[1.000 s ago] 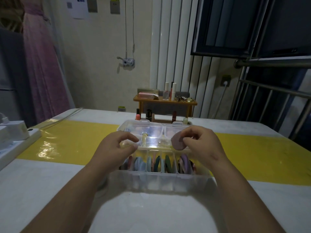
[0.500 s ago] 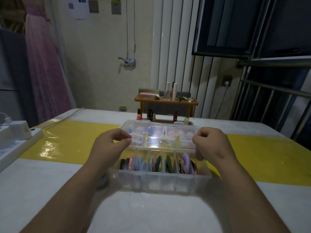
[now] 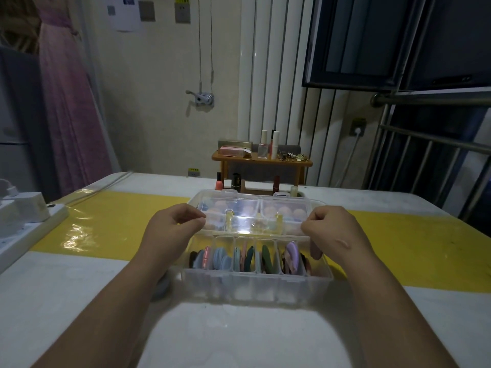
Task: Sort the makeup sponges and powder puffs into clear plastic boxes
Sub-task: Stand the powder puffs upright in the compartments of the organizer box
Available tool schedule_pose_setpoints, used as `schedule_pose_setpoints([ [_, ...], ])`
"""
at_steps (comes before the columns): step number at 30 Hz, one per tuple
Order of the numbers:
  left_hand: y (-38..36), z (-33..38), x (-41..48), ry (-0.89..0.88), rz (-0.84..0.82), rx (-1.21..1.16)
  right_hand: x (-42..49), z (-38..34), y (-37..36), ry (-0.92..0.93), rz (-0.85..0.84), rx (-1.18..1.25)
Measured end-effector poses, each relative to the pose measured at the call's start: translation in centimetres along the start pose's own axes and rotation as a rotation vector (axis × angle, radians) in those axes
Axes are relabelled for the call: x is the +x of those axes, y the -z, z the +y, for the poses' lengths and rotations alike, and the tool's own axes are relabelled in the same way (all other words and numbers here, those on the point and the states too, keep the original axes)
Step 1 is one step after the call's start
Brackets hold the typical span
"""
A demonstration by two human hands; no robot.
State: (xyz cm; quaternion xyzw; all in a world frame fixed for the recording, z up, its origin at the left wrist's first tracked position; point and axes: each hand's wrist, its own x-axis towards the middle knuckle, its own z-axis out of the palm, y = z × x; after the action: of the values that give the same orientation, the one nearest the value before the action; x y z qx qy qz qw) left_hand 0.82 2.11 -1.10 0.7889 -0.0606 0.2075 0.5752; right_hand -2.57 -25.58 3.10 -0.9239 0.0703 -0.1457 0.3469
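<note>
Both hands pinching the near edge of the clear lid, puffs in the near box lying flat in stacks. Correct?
Not quite. The head view shows the powder puffs standing on edge in the compartments of the clear box, not lying flat in stacks. The rest holds: the left hand and right hand each pinch the near edge of the clear lid.

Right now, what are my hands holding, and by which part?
Both hold the clear lid of the plastic box. The left hand pinches the lid's left end and the right hand pinches its right end.
</note>
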Motion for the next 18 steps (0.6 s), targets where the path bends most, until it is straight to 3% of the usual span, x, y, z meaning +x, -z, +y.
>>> schedule_pose_setpoints([
  [9, -0.02, 0.32, -0.13, 0.004, 0.012, 0.006, 0.72, 0.41, -0.51, -0.041, -0.147, -0.243],
  [18, 0.08, 0.53, -0.17, 0.030, 0.018, 0.021, 0.93, 0.54, -0.61, -0.022, -0.154, -0.298],
])
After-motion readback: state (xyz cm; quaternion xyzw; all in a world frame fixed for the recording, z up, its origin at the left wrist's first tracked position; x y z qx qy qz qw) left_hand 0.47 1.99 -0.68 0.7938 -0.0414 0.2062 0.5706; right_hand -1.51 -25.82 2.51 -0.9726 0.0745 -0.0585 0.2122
